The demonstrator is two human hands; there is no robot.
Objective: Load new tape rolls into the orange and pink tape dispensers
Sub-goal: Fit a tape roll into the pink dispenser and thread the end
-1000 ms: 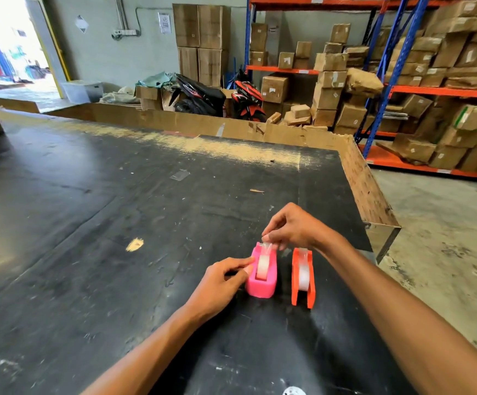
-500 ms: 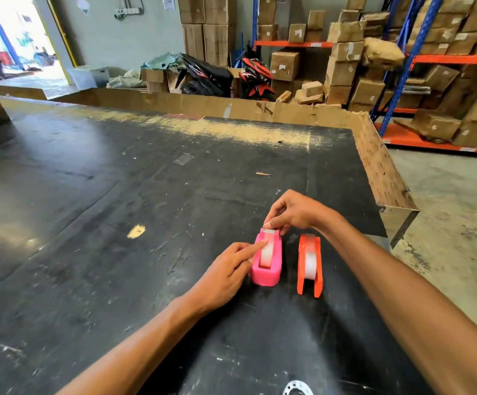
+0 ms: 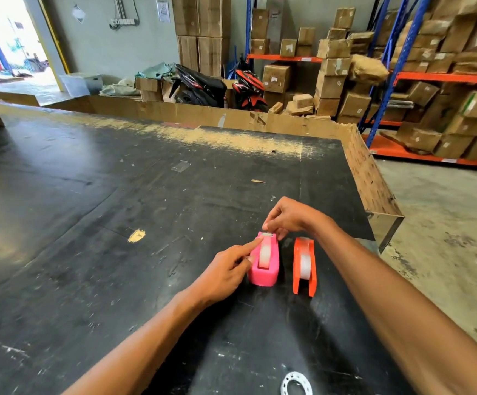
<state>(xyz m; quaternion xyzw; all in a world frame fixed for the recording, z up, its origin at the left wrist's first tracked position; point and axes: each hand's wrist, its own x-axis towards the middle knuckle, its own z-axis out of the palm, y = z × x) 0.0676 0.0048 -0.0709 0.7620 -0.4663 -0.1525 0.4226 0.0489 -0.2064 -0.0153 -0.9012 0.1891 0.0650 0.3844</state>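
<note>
Black and scuffed, the counter (image 3: 95,252) carries both dispensers close to its right edge, toward the near side. The left hand (image 3: 226,270) lies against the left flank of the pink dispenser (image 3: 263,262), its index finger stretched out along the top left rim toward the cutter end, the other fingers curled loosely under. The pink dispenser stands upright with its long axis running from the near edge to the far edge, cutter end pointing away from the person; a clear tape roll (image 3: 265,254) sits in its slot. The right hand (image 3: 290,216) hovers over that far end, thumb and fingertips pinched together at the tape on the cutter. Just to the right, apart from the pink one, the orange dispenser (image 3: 305,265) stands parallel to it, also holding a clear roll (image 3: 305,262), untouched. A white ring (image 3: 296,383) lies at the near edge.

Compared with a second ago, the left index finger has straightened from a curled grip on the pink body to a pointing press along its rim, and the right pinch has dropped lower onto the cutter.
</note>
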